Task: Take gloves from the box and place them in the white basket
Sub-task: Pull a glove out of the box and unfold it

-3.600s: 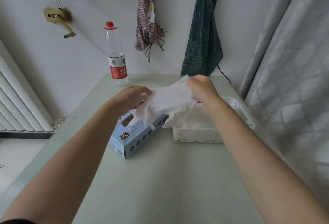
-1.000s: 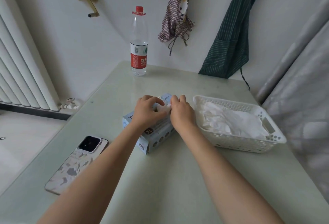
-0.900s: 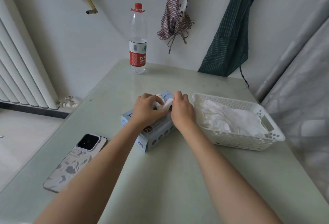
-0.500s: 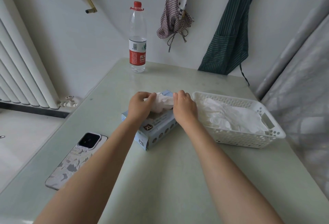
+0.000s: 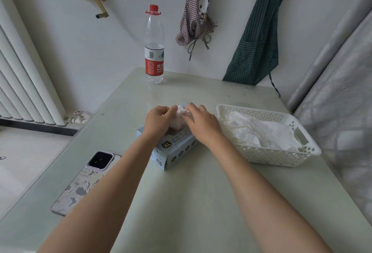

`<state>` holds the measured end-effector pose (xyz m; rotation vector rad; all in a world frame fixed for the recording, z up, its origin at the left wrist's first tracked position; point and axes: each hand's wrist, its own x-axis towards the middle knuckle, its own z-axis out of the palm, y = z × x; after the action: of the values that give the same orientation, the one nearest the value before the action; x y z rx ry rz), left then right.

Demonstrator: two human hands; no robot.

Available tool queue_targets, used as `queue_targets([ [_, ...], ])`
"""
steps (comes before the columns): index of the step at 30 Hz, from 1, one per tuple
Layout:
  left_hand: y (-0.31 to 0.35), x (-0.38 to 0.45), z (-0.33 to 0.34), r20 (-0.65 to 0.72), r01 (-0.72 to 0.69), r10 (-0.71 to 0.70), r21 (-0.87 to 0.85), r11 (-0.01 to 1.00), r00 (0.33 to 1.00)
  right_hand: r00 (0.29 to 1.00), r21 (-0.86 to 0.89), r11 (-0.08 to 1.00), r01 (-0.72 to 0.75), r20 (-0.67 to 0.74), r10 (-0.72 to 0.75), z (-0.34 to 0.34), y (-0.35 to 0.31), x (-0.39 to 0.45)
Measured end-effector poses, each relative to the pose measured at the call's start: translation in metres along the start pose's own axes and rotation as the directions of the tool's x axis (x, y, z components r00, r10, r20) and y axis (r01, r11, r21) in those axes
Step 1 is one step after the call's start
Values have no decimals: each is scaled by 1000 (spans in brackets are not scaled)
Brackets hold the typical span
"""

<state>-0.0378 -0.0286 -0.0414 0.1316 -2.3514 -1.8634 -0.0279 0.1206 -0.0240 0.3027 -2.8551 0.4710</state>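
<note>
Glove: a crumpled white glove [image 5: 179, 117] is pinched between both hands at the top opening of the box [image 5: 174, 145]; partly drawn out
Left hand [image 5: 158, 121]: fingers curled onto the glove's left side
Right hand [image 5: 201, 124]: fingertips closed on its right side; nearer the basket
Basket: the white basket [image 5: 281, 157] is set just right of the box on the bench [image 5: 201, 202]; long axis left to right; gloves [image 5: 259, 130] already inside
Coming move: judged a lift and a short carry rightward
Hidden: box opening and most fingertips are covered by the hands; how much glove is left inside cannot be told
</note>
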Motion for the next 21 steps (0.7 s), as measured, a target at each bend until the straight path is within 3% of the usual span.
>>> queue_targets([
  [7,17,-5,-7,135,-35,45,-74,997,990,996,148,989,16,-85,-3,-38,-3,21],
  [12,51,8,-20,195,-166,179,-85,983,964,969,241,968,73,-248,-11,-91,-21,39],
  [15,70,12,-24,207,-182,194,-73,980,959,965,340,939,42,-257,50,-114,-25,39],
  [19,89,5,-21,141,-180,211,-206,962,967,958,375,926,34,-278,77,-128,-23,33],
  [21,92,1,-21,219,-193,240,-214,957,946,950,383,923,22,-295,99,-131,-18,30],
])
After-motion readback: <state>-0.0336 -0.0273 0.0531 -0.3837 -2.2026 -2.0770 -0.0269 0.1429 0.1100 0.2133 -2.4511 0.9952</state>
